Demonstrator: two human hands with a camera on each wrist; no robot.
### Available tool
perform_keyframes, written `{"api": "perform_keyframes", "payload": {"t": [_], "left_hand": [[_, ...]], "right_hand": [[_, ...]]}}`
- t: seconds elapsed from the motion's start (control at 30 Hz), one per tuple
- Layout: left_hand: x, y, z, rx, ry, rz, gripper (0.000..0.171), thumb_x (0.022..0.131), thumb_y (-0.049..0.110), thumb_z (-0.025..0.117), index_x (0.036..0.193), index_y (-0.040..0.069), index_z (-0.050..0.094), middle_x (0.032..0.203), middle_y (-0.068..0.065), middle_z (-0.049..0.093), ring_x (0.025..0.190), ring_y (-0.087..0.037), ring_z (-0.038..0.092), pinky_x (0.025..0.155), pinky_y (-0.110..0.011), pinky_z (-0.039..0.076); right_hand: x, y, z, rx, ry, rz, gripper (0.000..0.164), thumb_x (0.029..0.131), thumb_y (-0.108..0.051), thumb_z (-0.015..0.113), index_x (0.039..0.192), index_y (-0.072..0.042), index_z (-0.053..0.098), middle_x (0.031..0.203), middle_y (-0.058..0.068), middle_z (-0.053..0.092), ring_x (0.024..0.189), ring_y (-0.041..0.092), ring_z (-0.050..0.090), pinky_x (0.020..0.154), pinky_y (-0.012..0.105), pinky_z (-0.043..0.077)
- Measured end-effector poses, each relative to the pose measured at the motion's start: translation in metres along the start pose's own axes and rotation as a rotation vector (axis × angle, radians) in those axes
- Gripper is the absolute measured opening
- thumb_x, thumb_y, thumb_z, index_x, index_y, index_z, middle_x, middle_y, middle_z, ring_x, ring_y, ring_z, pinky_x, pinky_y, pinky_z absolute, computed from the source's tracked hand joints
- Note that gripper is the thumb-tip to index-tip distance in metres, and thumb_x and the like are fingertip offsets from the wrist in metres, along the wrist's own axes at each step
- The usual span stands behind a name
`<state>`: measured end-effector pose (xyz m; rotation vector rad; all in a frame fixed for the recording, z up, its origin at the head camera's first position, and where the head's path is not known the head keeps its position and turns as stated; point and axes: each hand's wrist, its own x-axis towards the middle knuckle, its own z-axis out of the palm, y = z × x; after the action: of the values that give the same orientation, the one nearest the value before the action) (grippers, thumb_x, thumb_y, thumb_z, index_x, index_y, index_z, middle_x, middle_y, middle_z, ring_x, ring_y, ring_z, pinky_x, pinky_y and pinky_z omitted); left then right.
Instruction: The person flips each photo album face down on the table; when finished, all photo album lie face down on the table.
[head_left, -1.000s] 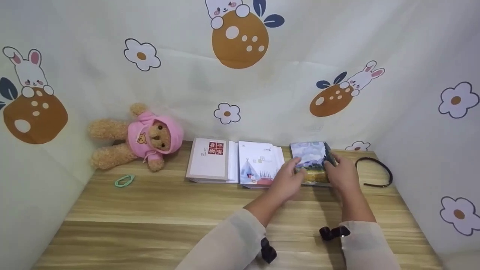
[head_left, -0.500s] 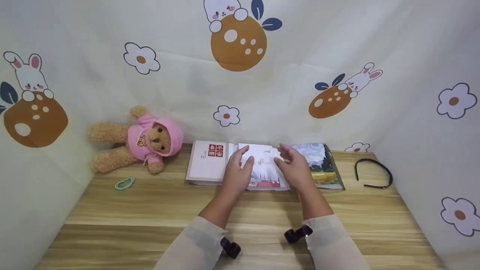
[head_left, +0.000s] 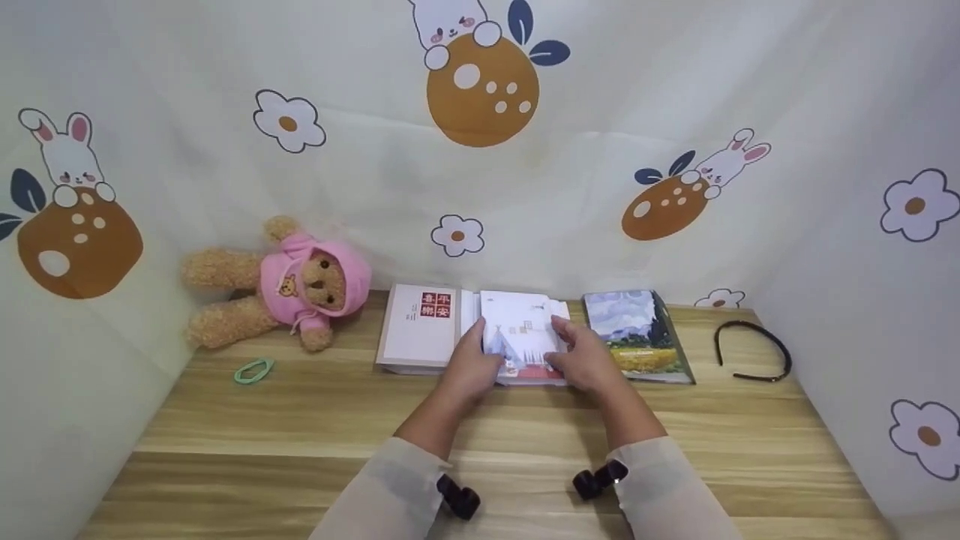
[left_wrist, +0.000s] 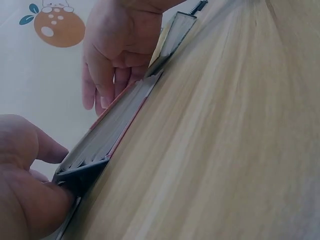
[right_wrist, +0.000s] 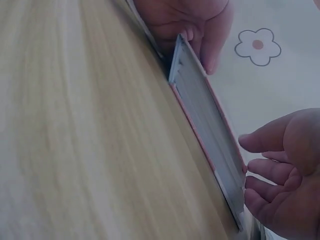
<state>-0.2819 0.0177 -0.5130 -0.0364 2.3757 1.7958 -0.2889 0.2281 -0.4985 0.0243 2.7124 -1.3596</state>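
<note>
A thick white book [head_left: 525,319] with a tent drawing and a red band lies at the middle of the row. My left hand [head_left: 471,367] is at its left side, the thumb and fingers touching the spine; in the left wrist view this hand [left_wrist: 30,180] is at the spine's corner. My right hand [head_left: 589,358] lies along the opposite, page-edge side. In the right wrist view the right hand [right_wrist: 292,175] has its fingers at that edge and its thumb over the cover. The book's far edge is partly hidden from the wrist views.
Left of it lies a beige book [head_left: 418,322] with red squares; on the right, a book with a landscape painting [head_left: 637,334]. A black headband [head_left: 784,360] is farther right. A pink-hooded teddy bear [head_left: 289,281] and a green loop [head_left: 253,370] are left. Patterned cloth [head_left: 360,172] stands behind.
Both hands have left the painted book and moved left to the white book. They hovered over it half a second ago and are now lower, at its two sides.
</note>
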Motion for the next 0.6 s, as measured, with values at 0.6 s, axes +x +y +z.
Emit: {"api": "perform_keyframes", "payload": {"t": [0.6], "left_hand": [[-0.011,0.029,-0.008,-0.375,-0.111,0.178,0.055,0.111,0.027,0.050,0.166,0.028,0.042,0.181,0.003,0.022,0.169,-0.031,0.015,0.135,-0.058,0.023]], "right_hand": [[-0.015,-0.028,-0.007,0.247,-0.104,0.030,0.069,0.102,-0.047,0.070,0.163,-0.021,0.048,0.166,0.008,0.052,0.155,0.031,0.049,0.126,0.052,0.044]]}}
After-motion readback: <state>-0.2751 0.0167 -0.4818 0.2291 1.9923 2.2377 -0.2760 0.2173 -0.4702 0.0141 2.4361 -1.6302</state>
